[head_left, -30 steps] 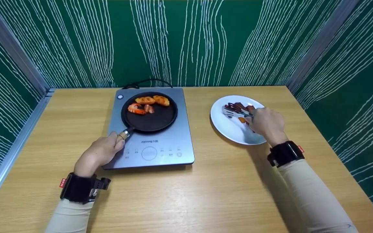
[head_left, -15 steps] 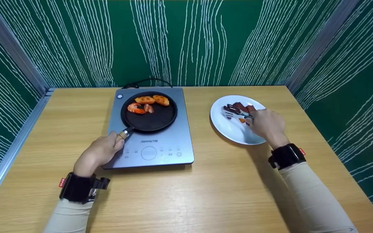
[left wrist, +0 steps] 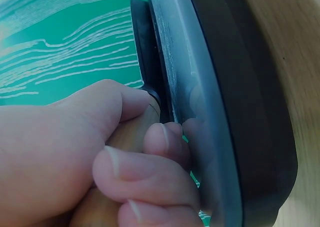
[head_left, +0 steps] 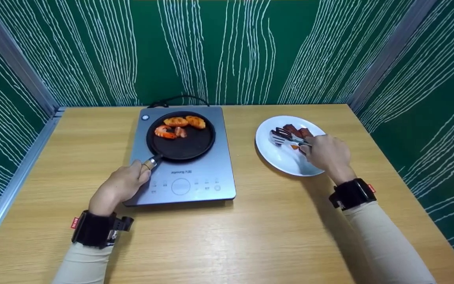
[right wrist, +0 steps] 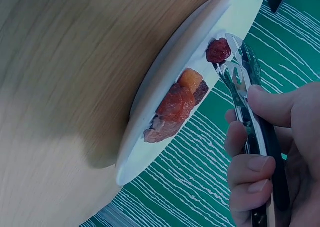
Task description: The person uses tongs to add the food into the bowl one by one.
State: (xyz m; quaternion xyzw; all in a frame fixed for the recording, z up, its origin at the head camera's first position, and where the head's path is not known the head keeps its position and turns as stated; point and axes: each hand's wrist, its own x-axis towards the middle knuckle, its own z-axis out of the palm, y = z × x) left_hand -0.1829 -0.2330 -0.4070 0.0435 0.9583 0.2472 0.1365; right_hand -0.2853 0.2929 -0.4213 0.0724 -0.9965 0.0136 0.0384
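My left hand point(head_left: 118, 184) grips the wooden handle point(left wrist: 132, 134) of a small black frying pan point(head_left: 181, 149). In the pan lie a shrimp point(head_left: 165, 134), a small reddish piece point(head_left: 180, 132) and two browned yellow pieces point(head_left: 176, 122). My right hand point(head_left: 328, 154) holds metal food tongs point(right wrist: 243, 99) with dark handles over a white plate point(head_left: 267, 154). The tongs' tips stand around a dark red morsel point(right wrist: 218, 50); whether they pinch it firmly I cannot tell. Brown and orange food pieces point(right wrist: 175, 104) lie beside it, partly hidden by my hand in the head view.
The pan stands on a flat silver induction cooker point(head_left: 207, 173), its black cable point(head_left: 185, 96) running behind. Both cooker and plate are on a wooden table point(head_left: 227, 236). Green panels point(head_left: 211, 47) with white lines enclose the back and sides.
My right hand and the tongs have shifted slightly right and toward me, and the tongs' heads look closer together. The left hand and pan have stayed in place.
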